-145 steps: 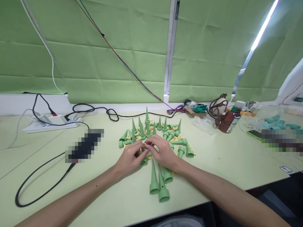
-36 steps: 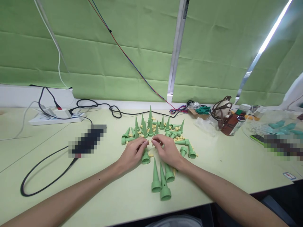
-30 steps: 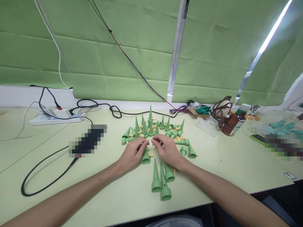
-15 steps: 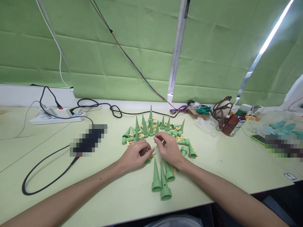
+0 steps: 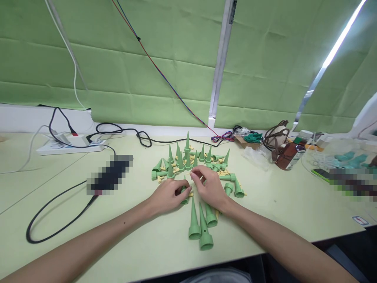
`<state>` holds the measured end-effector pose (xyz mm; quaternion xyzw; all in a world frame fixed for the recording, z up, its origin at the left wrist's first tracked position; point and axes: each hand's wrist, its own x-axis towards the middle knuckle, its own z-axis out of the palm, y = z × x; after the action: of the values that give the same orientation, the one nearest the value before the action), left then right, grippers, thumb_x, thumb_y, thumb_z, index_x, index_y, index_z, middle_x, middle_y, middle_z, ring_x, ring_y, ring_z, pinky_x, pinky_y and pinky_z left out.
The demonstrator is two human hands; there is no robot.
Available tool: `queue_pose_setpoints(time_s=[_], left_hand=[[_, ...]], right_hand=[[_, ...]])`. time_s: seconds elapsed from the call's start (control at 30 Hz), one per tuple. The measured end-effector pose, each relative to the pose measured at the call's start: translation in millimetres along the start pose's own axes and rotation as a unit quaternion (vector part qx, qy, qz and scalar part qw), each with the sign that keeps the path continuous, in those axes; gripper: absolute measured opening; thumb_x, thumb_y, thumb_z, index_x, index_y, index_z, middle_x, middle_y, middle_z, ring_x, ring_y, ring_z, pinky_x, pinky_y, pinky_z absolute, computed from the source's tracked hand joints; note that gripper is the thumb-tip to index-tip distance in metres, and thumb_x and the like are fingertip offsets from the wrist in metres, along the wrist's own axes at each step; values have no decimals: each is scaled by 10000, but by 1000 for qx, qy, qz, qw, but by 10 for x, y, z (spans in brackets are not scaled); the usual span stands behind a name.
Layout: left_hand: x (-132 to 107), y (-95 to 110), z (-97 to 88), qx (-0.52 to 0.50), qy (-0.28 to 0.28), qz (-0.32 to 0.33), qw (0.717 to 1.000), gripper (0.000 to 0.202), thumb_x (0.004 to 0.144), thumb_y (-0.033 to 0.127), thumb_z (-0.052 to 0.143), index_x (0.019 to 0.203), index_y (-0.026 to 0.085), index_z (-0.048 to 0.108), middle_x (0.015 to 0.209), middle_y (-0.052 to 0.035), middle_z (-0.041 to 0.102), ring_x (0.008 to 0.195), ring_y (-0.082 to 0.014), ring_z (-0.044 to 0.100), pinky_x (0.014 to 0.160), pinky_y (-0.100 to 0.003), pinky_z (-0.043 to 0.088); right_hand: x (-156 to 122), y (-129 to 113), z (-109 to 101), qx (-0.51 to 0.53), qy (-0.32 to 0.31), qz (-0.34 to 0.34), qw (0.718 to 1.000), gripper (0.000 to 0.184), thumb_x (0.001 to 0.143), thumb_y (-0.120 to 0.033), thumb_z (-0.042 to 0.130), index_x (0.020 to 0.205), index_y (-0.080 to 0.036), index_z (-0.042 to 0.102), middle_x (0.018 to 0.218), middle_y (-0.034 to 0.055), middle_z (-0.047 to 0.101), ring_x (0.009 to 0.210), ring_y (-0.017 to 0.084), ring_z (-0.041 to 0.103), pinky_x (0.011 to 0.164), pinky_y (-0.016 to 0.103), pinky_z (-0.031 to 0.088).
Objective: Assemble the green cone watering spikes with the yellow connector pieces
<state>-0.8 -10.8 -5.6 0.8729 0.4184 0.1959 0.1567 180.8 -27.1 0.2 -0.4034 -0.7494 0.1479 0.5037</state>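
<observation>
Several green plastic cone spikes (image 5: 188, 157) stand and lie in a cluster on the pale green table (image 5: 147, 243), mixed with small yellow pegs (image 5: 224, 172). My left hand (image 5: 167, 194) rests on the table with its fingers curled round a lying green cone (image 5: 185, 195). My right hand (image 5: 207, 185) is just to its right, thumb and forefinger pinched on something too small to make out. Three longer cones (image 5: 200, 228) lie side by side in front of my hands.
A black cable (image 5: 55, 224) loops at the left toward a white power strip (image 5: 70, 145). At the back right lie a brown bottle (image 5: 290, 154), a clear plastic bag (image 5: 256, 155), teal parts (image 5: 353, 159) and a phone (image 5: 319, 173). The table's front edge runs below my arms.
My hands, first meeting fingertip to fingertip above a cone, have parted. The left hand has dropped and closed round the lying cone; the right has lifted slightly toward the cluster.
</observation>
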Motion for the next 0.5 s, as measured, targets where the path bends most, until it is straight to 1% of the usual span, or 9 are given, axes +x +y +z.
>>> queue_pose_setpoints(time_s=[0.23,0.33,0.4,0.5], left_hand=[[0,-18,18,-3,17,-7,1000,304,939,385,438,766,191,596,560,39,485,516,-121,424,525,-254,270],[-8,-11,19,-23,30,-9,999,280,951,382,425,827,198,597,570,43,498,522,-126,443,535,-251,303],[-14,1,12,-33,45,-6,998,261,961,369,415,880,203,600,624,36,544,553,-130,475,558,-252,333],[-20,17,5,-41,65,5,997,252,972,360,409,988,215,614,779,11,628,647,-144,538,609,-258,377]], right_hand=[[1,-3,3,0,-6,-2,1000,132,943,-201,493,916,-181,620,855,47,661,729,157,591,609,253,459],[-1,-16,0,1,-10,0,1000,127,942,-196,494,918,-181,618,856,45,661,727,155,588,607,253,461],[0,-20,-1,-2,-12,2,1000,129,948,-199,489,938,-181,617,865,44,661,742,156,591,623,258,464],[1,-17,-1,-11,-10,0,1000,145,960,-207,473,939,-185,614,871,44,659,759,162,590,661,272,463]])
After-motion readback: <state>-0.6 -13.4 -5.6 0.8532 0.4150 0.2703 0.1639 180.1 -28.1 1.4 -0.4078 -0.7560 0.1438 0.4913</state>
